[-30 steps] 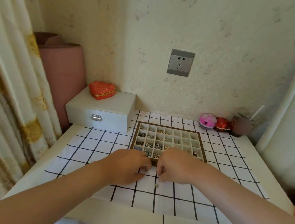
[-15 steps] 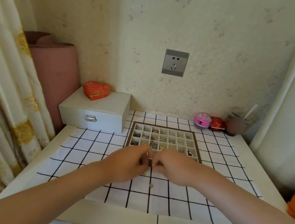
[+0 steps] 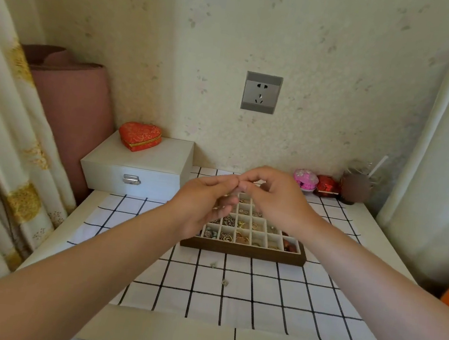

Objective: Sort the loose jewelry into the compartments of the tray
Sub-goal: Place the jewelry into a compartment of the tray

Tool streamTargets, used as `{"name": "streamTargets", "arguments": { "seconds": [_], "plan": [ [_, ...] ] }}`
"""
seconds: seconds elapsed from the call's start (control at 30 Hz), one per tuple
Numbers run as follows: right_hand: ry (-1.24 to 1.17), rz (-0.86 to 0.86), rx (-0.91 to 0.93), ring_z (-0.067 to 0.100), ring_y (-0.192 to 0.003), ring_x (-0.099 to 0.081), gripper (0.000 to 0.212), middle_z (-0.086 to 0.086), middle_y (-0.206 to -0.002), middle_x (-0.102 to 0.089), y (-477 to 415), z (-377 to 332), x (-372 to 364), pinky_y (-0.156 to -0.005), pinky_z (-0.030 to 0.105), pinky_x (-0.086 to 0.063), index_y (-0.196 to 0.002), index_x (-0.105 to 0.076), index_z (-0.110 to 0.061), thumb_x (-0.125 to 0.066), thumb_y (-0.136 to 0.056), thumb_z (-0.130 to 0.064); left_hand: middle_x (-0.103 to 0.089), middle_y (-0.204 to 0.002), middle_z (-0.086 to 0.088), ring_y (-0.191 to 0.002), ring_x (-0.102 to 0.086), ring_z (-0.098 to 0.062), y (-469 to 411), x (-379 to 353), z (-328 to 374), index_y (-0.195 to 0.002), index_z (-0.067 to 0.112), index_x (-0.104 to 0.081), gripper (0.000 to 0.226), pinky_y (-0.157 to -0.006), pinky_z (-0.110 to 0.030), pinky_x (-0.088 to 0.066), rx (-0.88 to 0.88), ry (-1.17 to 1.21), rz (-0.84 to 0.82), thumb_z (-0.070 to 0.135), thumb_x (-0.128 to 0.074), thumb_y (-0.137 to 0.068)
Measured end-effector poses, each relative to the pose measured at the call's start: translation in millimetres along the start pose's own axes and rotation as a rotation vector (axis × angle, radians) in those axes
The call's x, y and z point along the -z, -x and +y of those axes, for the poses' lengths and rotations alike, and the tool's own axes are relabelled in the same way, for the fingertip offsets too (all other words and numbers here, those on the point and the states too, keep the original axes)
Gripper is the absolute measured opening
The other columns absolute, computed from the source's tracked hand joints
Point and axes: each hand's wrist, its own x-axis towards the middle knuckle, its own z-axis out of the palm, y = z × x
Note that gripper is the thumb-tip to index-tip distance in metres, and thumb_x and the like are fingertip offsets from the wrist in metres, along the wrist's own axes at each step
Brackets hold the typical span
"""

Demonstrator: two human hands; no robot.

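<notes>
A dark wooden tray (image 3: 242, 251) with many small white compartments lies on the checked cloth, and most compartments hold rings, beads and earrings. My left hand (image 3: 202, 203) and my right hand (image 3: 276, 198) hover above the tray's far half. Their fingertips meet and pinch a tiny jewelry piece (image 3: 239, 183) that is mostly hidden by the fingers. A small metallic glint shows against my left palm. Two loose small pieces (image 3: 214, 264) (image 3: 224, 282) lie on the cloth in front of the tray. My hands hide the tray's back rows.
A white drawer box (image 3: 139, 168) with a red heart-shaped box (image 3: 140, 135) on top stands at the back left. Pink and red trinket boxes (image 3: 305, 179) and a dark cup (image 3: 354, 188) stand at the back right. A curtain hangs at the left.
Both hands rose from the cloth in front of the tray to above it, still joined at the fingertips. The view moved closer to the table.
</notes>
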Motion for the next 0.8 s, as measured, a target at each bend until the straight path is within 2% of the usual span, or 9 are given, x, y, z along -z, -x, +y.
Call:
{"name": "streamTargets", "arguments": {
  "seconds": [0.17,0.3,0.37,0.47,0.57,0.6,0.67,0.73,0.8],
  "plan": [
    [-0.182,-0.017,-0.145,0.011,-0.053,-0.058,0.007,-0.009,-0.077,-0.071,-15.0,0.2,16.7,-0.045,0.02,-0.042,-0.097,-0.073,-0.019,-0.066,-0.096,-0.017,-0.076,-0.091,0.003,-0.064,-0.059,-0.005,-17.7,-10.5,10.5,-0.107,0.015,-0.075,0.017,-0.052,-0.017,-0.051,-0.048,-0.061,0.016,0.015,-0.066,-0.093],
    [-0.337,0.022,-0.224,0.012,-0.055,-0.057,0.013,-0.004,-0.088,-0.074,-24.7,5.8,26.2,-0.043,0.024,-0.041,-0.104,-0.071,-0.019,-0.07,-0.092,-0.014,-0.075,-0.093,0.0,-0.063,-0.061,-0.006,-32.3,-16.8,15.7,-0.113,0.019,-0.07,0.022,-0.052,-0.017,-0.05,-0.102,-0.139,0.03,0.017,-0.071,-0.091],
    [-0.323,0.018,-0.277,0.011,-0.057,-0.058,0.014,-0.003,-0.093,-0.076,-28.2,10.7,30.9,-0.044,0.024,-0.042,-0.105,-0.073,-0.021,-0.071,-0.092,-0.017,-0.076,-0.097,-0.003,-0.065,-0.063,-0.006,-39.3,-18.4,18.7,-0.115,0.02,-0.067,0.026,-0.055,-0.019,-0.052,-0.125,-0.206,0.042,0.018,-0.072,-0.09],
    [-0.256,-0.014,-0.307,0.01,-0.056,-0.058,0.009,0.0,-0.091,-0.076,-30.2,21.7,36.6,-0.045,0.023,-0.041,-0.099,-0.077,-0.018,-0.073,-0.091,-0.018,-0.077,-0.097,-0.005,-0.067,-0.067,-0.007,-48.2,-22.7,19.6,-0.114,0.018,-0.066,0.026,-0.062,-0.022,-0.056,-0.137,-0.354,0.076,0.018,-0.073,-0.089],
    [-0.18,-0.025,-0.317,0.01,-0.056,-0.057,0.009,0.004,-0.09,-0.076,-31.1,35.2,40.7,-0.045,0.023,-0.041,-0.098,-0.077,-0.016,-0.073,-0.091,-0.019,-0.077,-0.089,-0.006,-0.065,-0.068,-0.011,-59.8,-28.2,12.4,-0.11,0.016,-0.067,0.026,-0.057,-0.022,-0.057,-0.131,-0.427,0.085,0.018,-0.076,-0.087],
    [-0.14,-0.02,-0.312,0.01,-0.056,-0.058,0.009,0.005,-0.09,-0.076,-31.6,41.4,41.3,-0.047,0.022,-0.043,-0.098,-0.077,-0.016,-0.073,-0.091,-0.02,-0.077,-0.087,-0.004,-0.066,-0.069,-0.013,-64.0,-29.3,7.2,-0.11,0.016,-0.066,0.025,-0.056,-0.024,-0.055,-0.15,-0.479,0.088,0.02,-0.075,-0.087],
    [0.084,-0.025,-0.252,0.007,-0.062,-0.062,0.006,0.0,-0.088,-0.075,-31.8,56.7,42.2,-0.06,0.023,-0.051,-0.093,-0.077,-0.019,-0.071,-0.092,-0.021,-0.076,-0.092,0.004,-0.075,-0.07,-0.013,-73.1,-28.7,-5.7,-0.113,0.021,-0.066,0.022,-0.064,-0.028,-0.055,-0.258,-0.787,0.097,0.029,-0.067,-0.092],
    [0.424,-0.121,-0.199,0.006,-0.078,-0.066,0.009,-0.01,-0.086,-0.072,-30.7,73.6,40.8,-0.076,0.029,-0.054,-0.089,-0.076,-0.025,-0.068,-0.093,-0.025,-0.071,-0.111,0.007,-0.094,-0.066,-0.01,-78.3,-26.4,-20.1,-0.121,0.027,-0.065,0.027,-0.081,-0.03,-0.051,-0.348,-1.129,0.054,0.036,-0.058,-0.097],
    [0.668,-0.219,-0.208,0.008,-0.082,-0.065,0.011,-0.015,-0.083,-0.068,-27.9,86.8,37.1,-0.078,0.035,-0.056,-0.087,-0.074,-0.03,-0.065,-0.094,-0.028,-0.064,-0.128,0.004,-0.114,-0.059,-0.014,-81.5,-22.6,-31.9,-0.129,0.028,-0.062,0.034,-0.096,-0.035,-0.048,-0.383,-1.349,-0.027,0.04,-0.053,-0.098]
  ]
}}
